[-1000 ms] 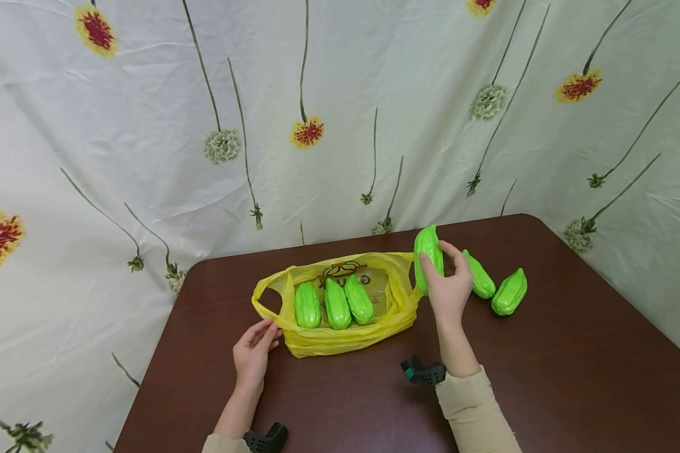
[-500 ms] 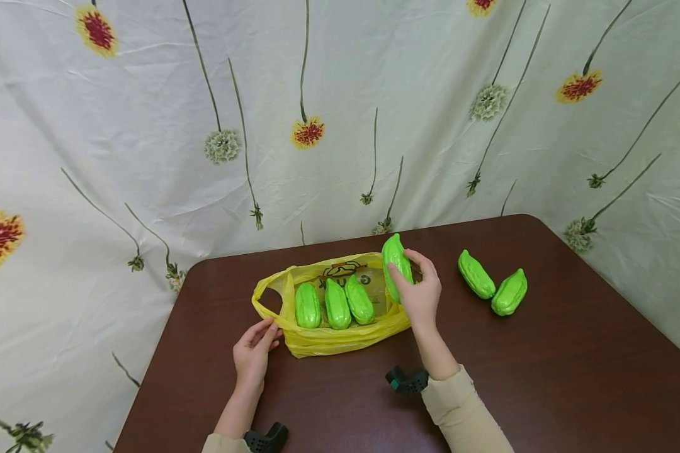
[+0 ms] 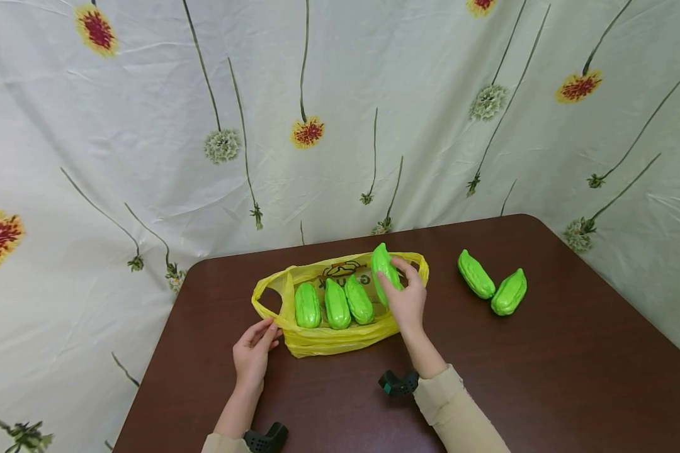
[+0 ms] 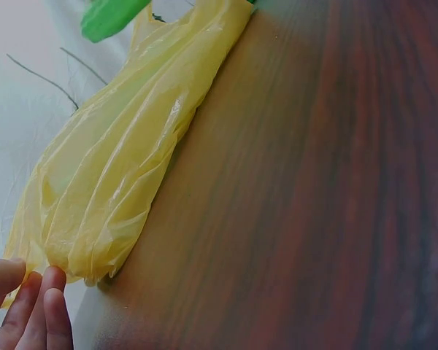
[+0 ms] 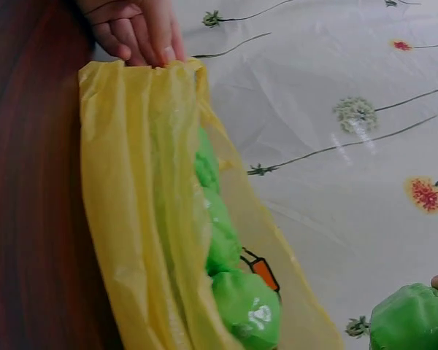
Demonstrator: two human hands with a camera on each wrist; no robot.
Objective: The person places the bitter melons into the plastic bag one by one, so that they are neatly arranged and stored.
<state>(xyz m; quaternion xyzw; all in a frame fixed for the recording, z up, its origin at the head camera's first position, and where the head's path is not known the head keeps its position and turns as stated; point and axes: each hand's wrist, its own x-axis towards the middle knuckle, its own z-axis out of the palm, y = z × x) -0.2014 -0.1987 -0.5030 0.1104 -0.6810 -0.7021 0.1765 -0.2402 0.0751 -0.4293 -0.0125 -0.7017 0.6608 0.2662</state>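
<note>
A yellow plastic bag (image 3: 340, 343) lies open-mouthed on the table, with three glossy green bitter melons (image 3: 337, 304) side by side inside, probably imitation ones. My left hand (image 3: 252, 352) pinches the bag's near left edge by the handle; the left wrist view shows thumb and fingertips (image 4: 55, 275) at the yellow plastic. Over the right part of the bag's mouth, my right hand (image 3: 406, 297) grips another bitter melon (image 3: 385, 270), tip up and slightly tilted. Its lower end is partly hidden by the hand. In the right wrist view that held melon (image 5: 412, 321) shows at the lower right corner.
Two more bitter melons (image 3: 476, 274) lie close together on the dark brown table (image 3: 566, 352), to the right of the bag. A flower-printed cloth (image 3: 340, 75) hangs behind the table. Each wrist carries a black device (image 3: 266, 436).
My right hand has carried its bitter melon leftward and a little down, from beside the bag's right rim to over its mouth. The left hand and the bag's left side stay put.
</note>
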